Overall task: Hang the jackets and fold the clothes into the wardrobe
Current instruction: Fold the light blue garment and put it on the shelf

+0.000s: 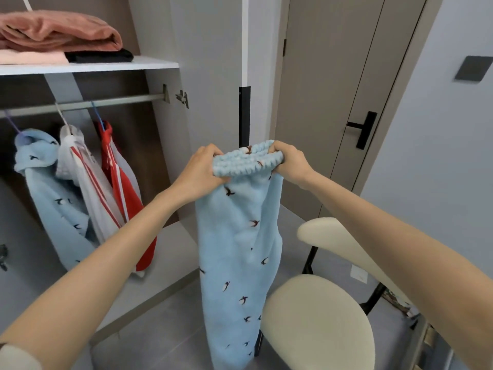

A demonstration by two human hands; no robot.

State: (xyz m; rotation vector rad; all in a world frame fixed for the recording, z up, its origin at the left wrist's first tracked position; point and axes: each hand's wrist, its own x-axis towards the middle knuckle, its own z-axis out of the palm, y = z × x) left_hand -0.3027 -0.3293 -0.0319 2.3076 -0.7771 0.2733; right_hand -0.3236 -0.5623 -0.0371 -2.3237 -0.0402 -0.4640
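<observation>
Wardrobe (165, 145) stands open to the left of both hands, its shelf (106, 65) higher than they reach and its rail (80, 104) just under the shelf. Behind the right hand (290, 161) is a closed door (333, 102) with a black handle. A cream chair (320, 324) sits below the right forearm.

Between the hands hangs a pale blue fleece garment (237, 249) printed with small dark birds. It falls straight down from them in front of the chair, touching neither seat nor wardrobe as far as can be seen. Its gathered top band (248, 161) is bunched between the two hands, which are close together. The left hand (200, 172) has its fingers curled round one end and the right hand pinches the other.

Down and left of the left hand, three jackets hang from the rail: a matching blue one (50, 198), a white one with red stripes (80, 169) and a red one (120, 182). Up on the shelf lie a folded pink cloth (58, 30) and a smaller black one (101, 56).
</observation>
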